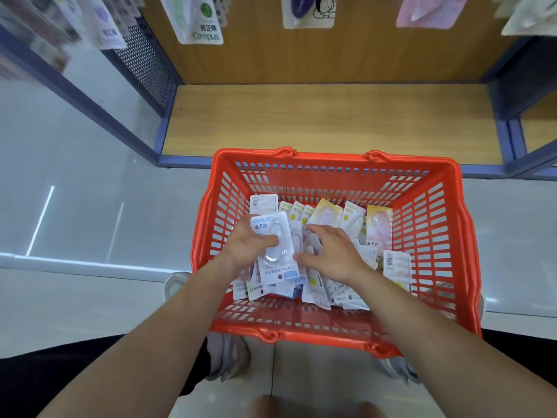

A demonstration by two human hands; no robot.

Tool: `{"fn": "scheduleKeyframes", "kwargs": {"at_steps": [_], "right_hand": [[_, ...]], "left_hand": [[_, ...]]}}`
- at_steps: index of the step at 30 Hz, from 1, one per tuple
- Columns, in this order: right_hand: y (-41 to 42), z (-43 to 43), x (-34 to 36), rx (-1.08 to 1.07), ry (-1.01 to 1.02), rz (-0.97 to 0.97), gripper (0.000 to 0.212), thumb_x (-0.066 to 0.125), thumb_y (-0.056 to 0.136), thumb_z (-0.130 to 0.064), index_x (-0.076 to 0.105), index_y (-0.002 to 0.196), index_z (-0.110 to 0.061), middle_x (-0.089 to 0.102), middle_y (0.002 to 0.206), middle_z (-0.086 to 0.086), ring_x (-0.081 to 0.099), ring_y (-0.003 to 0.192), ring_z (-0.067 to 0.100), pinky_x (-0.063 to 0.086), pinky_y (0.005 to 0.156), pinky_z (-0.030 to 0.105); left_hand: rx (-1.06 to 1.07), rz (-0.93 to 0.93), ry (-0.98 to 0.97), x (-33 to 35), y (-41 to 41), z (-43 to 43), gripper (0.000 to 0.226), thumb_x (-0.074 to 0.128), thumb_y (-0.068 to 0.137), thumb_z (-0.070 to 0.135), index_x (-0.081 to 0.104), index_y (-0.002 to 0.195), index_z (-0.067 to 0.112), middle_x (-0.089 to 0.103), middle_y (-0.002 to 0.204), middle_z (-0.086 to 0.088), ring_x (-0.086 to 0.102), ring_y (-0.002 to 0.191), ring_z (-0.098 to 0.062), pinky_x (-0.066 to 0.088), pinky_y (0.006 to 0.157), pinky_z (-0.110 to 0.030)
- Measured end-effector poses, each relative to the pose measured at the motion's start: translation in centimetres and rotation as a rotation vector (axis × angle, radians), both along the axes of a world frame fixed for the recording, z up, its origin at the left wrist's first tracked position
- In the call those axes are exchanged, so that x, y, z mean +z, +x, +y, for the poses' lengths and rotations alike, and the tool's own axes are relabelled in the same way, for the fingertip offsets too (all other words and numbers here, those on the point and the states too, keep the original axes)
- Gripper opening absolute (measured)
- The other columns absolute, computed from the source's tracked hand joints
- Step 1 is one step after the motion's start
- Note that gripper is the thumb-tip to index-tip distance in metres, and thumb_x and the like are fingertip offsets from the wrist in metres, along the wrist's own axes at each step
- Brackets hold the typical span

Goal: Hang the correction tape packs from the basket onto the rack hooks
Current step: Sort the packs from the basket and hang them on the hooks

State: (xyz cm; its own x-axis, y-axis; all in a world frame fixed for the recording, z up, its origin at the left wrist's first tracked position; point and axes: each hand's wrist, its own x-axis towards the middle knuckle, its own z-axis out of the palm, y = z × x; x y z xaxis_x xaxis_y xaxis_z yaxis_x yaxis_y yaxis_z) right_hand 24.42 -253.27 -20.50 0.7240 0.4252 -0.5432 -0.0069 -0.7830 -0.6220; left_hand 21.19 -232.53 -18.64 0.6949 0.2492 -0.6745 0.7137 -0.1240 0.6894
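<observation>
Holding one correction tape pack in the left hand, thumb over it, long axis pointing toward the rack ahead. Spreading the right hand (gripping nothing) over the pile in the basket.

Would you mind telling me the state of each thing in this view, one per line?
Red plastic slatted basket: upright, holding packs.
Loose correction tape packs: piled inside the basket.
White-and-blue Campus blister pack: raised off the pile, held.
Left hand: grips that pack, thumb over its blister.
Right hand: fingers straight, on the pile.
Hung packs: hanging above, blurred.
</observation>
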Motion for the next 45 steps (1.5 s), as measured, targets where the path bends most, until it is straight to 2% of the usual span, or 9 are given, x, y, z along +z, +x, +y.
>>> {"fn": "scheduleKeyframes", "kwargs": {"at_steps": [4, 7, 12, 21, 24, 30, 34, 37, 45], "right_hand": [[-0.1, -0.2, -0.1, -0.055, 0.137, 0.120, 0.062, 0.072, 0.090, -0.052, 0.051, 0.143, -0.030, 0.049, 0.149, -0.006, 0.042, 0.138, 0.020, 0.039, 0.110, 0.041], [0.1, 0.1, 0.1, -0.196, 0.318, 0.266, 0.043, 0.072, 0.093, -0.044, 0.052, 0.130, -0.042, 0.059, 0.131, -0.012, 0.056, 0.125, 0.013, 0.045, 0.106, 0.040], [0.5, 0.9, 0.4, -0.424, 0.439, 0.273, 0.045, 0.080, 0.089, -0.029, 0.055, 0.126, -0.022, 0.067, 0.110, 0.006, 0.068, 0.097, 0.021, 0.056, 0.087, 0.038], [2.0, -0.7, 1.4, -0.638, 0.626, 0.363, 0.023, 0.073, 0.095, -0.019, 0.064, 0.117, -0.018, 0.073, 0.110, 0.011, 0.073, 0.099, 0.028, 0.058, 0.088, 0.047], [2.2, -1.3, 1.3, -0.665, 0.620, 0.388, 0.018, 0.070, 0.097, -0.027, 0.070, 0.114, -0.024, 0.073, 0.117, 0.007, 0.069, 0.111, 0.028, 0.052, 0.102, 0.052], [2.8, -2.6, 1.6, -0.827, 0.608, 0.312, 0.011, 0.066, 0.099, -0.024, 0.071, 0.092, -0.017, 0.076, 0.099, 0.005, 0.071, 0.100, 0.027, 0.054, 0.097, 0.050], [3.3, -3.2, 1.7, -0.892, 0.610, 0.302, 0.020, 0.068, 0.096, -0.028, 0.072, 0.077, -0.024, 0.074, 0.098, 0.004, 0.069, 0.102, 0.033, 0.053, 0.095, 0.051], [3.2, -2.7, 1.8, -0.873, 0.640, 0.349, 0.023, 0.077, 0.080, -0.043, 0.076, 0.090, -0.022, 0.073, 0.118, 0.009, 0.066, 0.116, 0.034, 0.045, 0.109, 0.059], [2.7, -1.9, 2.0, -0.737, 0.643, 0.359, 0.018, 0.069, 0.097, -0.027, 0.074, 0.104, -0.011, 0.078, 0.105, 0.009, 0.072, 0.106, 0.031, 0.053, 0.101, 0.057]], "left_hand": [[0.075, -0.010, -0.092, 0.4, -0.2, 0.7, 0.051, 0.083, 0.071, 0.005, 0.063, 0.117, 0.012, 0.076, 0.106, -0.013, 0.074, 0.100, -0.033, 0.059, 0.092, -0.053], [0.141, -0.022, -0.165, 0.1, -0.5, 0.3, 0.038, 0.075, 0.083, -0.005, 0.062, 0.114, 0.012, 0.076, 0.100, -0.011, 0.074, 0.095, -0.032, 0.062, 0.083, -0.047], [0.200, -0.084, -0.313, 0.2, 0.4, -0.7, 0.039, 0.070, 0.090, 0.000, 0.060, 0.126, 0.011, 0.074, 0.116, -0.015, 0.075, 0.101, -0.032, 0.061, 0.082, -0.047], [0.173, -0.124, -0.378, 0.9, 2.2, -0.9, 0.034, 0.060, 0.096, 0.000, 0.062, 0.130, 0.003, 0.071, 0.122, -0.023, 0.071, 0.109, -0.041, 0.058, 0.092, -0.058], [0.179, -0.108, -0.402, 0.9, 2.4, -1.0, 0.034, 0.058, 0.096, -0.003, 0.061, 0.130, -0.001, 0.069, 0.123, -0.026, 0.069, 0.111, -0.043, 0.055, 0.095, -0.062], [0.226, -0.105, -0.378, 1.4, 2.5, -0.8, 0.034, 0.061, 0.096, -0.002, 0.062, 0.129, 0.006, 0.073, 0.119, -0.019, 0.074, 0.102, -0.034, 0.063, 0.076, -0.044], [0.224, -0.089, -0.396, 1.1, 2.4, -0.8, 0.036, 0.062, 0.095, -0.003, 0.062, 0.130, 0.007, 0.073, 0.119, -0.019, 0.073, 0.103, -0.035, 0.062, 0.081, -0.047], [0.215, -0.075, -0.398, 0.5, 2.3, -1.2, 0.040, 0.064, 0.094, -0.001, 0.060, 0.132, 0.008, 0.071, 0.123, -0.020, 0.071, 0.110, -0.039, 0.058, 0.092, -0.058], [0.155, -0.064, -0.428, 0.7, 2.2, -2.0, 0.047, 0.070, 0.094, 0.004, 0.055, 0.137, 0.014, 0.074, 0.122, -0.013, 0.073, 0.108, -0.035, 0.058, 0.091, -0.061]]}}
